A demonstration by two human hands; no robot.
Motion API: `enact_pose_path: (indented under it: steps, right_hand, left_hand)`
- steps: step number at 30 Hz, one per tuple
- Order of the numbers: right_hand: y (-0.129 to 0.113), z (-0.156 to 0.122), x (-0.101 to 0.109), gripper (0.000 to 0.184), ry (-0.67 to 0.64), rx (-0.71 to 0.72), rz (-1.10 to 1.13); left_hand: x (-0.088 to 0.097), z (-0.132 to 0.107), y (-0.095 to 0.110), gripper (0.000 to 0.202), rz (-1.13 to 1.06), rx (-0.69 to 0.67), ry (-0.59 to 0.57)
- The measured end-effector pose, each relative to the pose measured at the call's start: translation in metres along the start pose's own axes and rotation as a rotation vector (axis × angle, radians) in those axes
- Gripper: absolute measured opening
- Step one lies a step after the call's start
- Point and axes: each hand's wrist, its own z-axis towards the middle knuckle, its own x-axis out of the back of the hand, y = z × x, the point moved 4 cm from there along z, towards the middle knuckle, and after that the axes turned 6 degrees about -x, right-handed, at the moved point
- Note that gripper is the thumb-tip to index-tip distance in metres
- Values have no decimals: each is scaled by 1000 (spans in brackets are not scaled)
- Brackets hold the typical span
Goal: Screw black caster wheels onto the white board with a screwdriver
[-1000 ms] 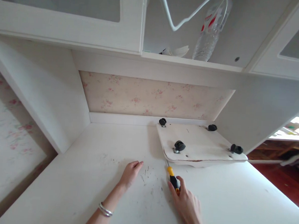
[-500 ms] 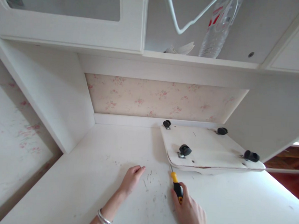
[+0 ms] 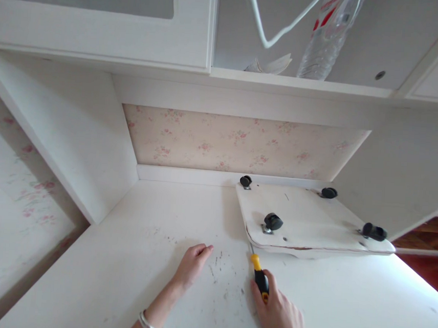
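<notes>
My right hand (image 3: 279, 309) grips a screwdriver (image 3: 260, 278) with a yellow and black handle. Its shaft points away from me, and the tip is by the near left corner of a white board (image 3: 311, 218); whether it touches the board I cannot tell. Black caster wheels stand up from the board's corners, the closest to the screwdriver being the front left caster (image 3: 272, 221). To the left, my left hand (image 3: 193, 264) rests closed on the white tabletop (image 3: 154, 278), thumb against curled fingers. What it holds, if anything, is hidden. A silver bangle circles that wrist.
Above the tabletop hangs a white cabinet (image 3: 101, 35). Its open shelf holds a clear plastic bottle (image 3: 324, 42) and some paper (image 3: 271, 65), with a white cable (image 3: 269, 39) dangling in front. Side panels close in the left and right. Dark specks lie between my hands.
The camera view has shifted slightly. Both hands, the screwdriver and the board keep nearly the same places relative to each other.
</notes>
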Motion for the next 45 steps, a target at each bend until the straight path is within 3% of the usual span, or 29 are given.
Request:
enact_pose_path:
  steps: [9,16,45]
  right_hand:
    - [3,4,-1,44,-113,-9,11]
    - [3,3,-2,46,-9,11,23]
    - [1,1,0,45,11,15,30]
  left_hand:
    - [-4,1,-1,48,23,-1,-32]
    - [-3,1,0,47,40,-14,-46]
    - [-2,2,-4,49,30,2,-38]
